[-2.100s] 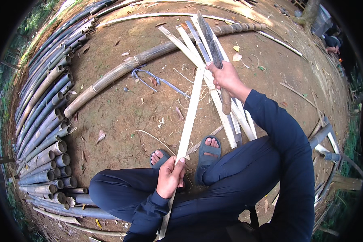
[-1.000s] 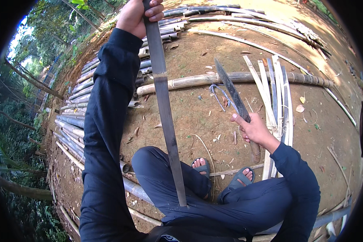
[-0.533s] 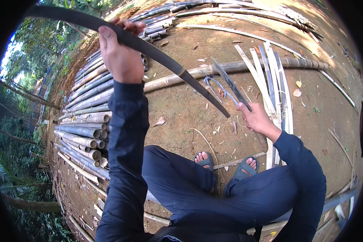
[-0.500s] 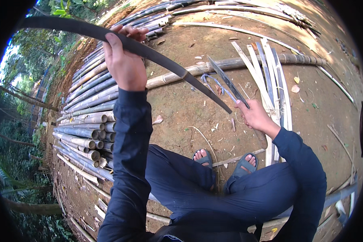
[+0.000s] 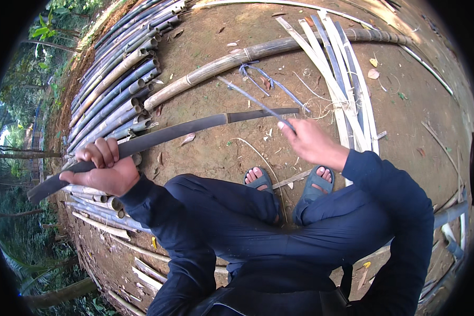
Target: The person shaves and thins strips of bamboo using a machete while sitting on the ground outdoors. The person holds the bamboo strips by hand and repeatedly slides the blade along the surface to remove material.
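My left hand (image 5: 108, 169) is closed round a long, dark bamboo strip (image 5: 176, 131) near its left end. The strip slants up to the right across my front, a pale node ring partway along it. My right hand (image 5: 317, 141) grips a long-bladed knife (image 5: 252, 100) by its handle, which the fingers mostly hide. The blade points up and to the left, seen nearly edge-on. In the picture, the strip's thin right end passes just above the right hand and crosses the blade near the handle; whether they touch I cannot tell.
A thick bamboo pole (image 5: 208, 75) lies across the ground ahead, with split pale strips (image 5: 324, 66) resting over it. Blue cord (image 5: 273, 84) lies near the pole. Stacked bamboo poles (image 5: 122, 79) fill the left side. My sandalled feet (image 5: 318, 181) are below the knife hand.
My left hand has come down and left, swinging the strip from a downward slope to a gentle rise rightward. The knife has tipped flatter toward the left. The whole view has shifted slightly.
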